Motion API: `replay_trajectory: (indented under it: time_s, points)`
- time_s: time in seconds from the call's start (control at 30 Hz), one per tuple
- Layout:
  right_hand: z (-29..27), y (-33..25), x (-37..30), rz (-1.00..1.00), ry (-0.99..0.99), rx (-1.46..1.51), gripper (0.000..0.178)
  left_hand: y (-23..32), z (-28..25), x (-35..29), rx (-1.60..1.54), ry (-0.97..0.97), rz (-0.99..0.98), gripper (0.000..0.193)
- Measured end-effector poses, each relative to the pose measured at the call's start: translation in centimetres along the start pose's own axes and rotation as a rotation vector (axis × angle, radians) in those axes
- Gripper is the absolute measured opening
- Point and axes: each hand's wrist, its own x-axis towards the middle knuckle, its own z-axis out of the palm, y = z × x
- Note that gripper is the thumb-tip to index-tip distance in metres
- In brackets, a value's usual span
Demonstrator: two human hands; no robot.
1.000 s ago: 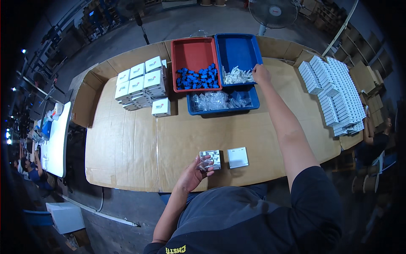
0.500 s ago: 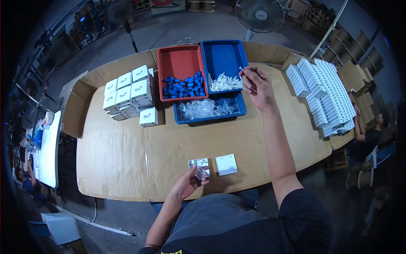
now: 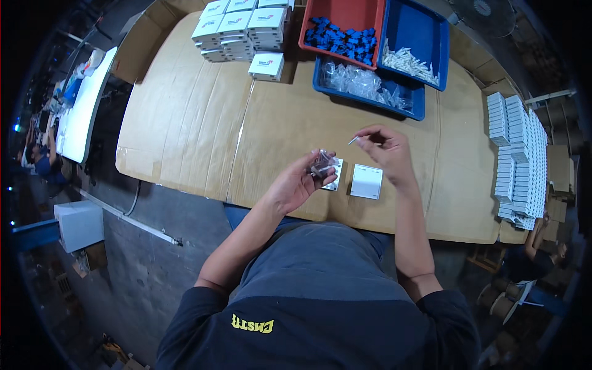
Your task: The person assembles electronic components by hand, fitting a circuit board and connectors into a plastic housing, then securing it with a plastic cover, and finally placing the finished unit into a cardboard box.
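My left hand (image 3: 293,188) is closed around a small clear plastic bag (image 3: 322,163), held just above the table. Partly hidden behind that hand is a white square box part (image 3: 337,175), its inside facing up. A flat white square cover (image 3: 367,181) lies just right of it. Between thumb and fingertips, my right hand (image 3: 390,155) pinches a thin pale stick (image 3: 353,140), which points left toward the bag without touching it. Similar white sticks (image 3: 410,65) fill part of a blue tray (image 3: 417,26) at the back.
A red tray (image 3: 345,9) holds blue clips (image 3: 342,40); a nearer blue tray (image 3: 370,105) holds clear bags (image 3: 351,80). White boxes (image 3: 237,23) are stacked at back left, one single box (image 3: 267,65) before them. Many white units (image 3: 519,160) stand at right. Other people work at both sides.
My right hand has come back from the tray of white sticks, bringing one stick near my left hand. The left hand has lifted the bag slightly. The whole view has tilted downward.
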Motion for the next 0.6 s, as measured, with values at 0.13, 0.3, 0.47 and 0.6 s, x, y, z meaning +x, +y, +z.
replay_trajectory:
  time_s: [0.13, 0.3, 0.47, 0.6]
  points:
    - [2.6, 0.3, -1.3, 0.027, -0.036, -0.12, 0.012, -0.1, -0.2, -0.4, 0.0, 0.002, 0.005, 0.045]
    - [2.9, -1.6, -1.5, 0.032, -0.13, -0.318, 0.011, -0.2, 0.0, -0.8, -0.005, 0.045, 0.012, 0.042]
    - [3.0, -1.9, -0.3, -0.061, -0.259, -0.421, 0.009, -0.5, -0.1, -0.8, -0.002, 0.025, -0.009, 0.037]
    - [3.3, -1.7, 0.2, -0.114, -0.345, -0.381, 0.008, -0.8, -0.7, -0.5, 0.045, -0.011, 0.016, 0.036]
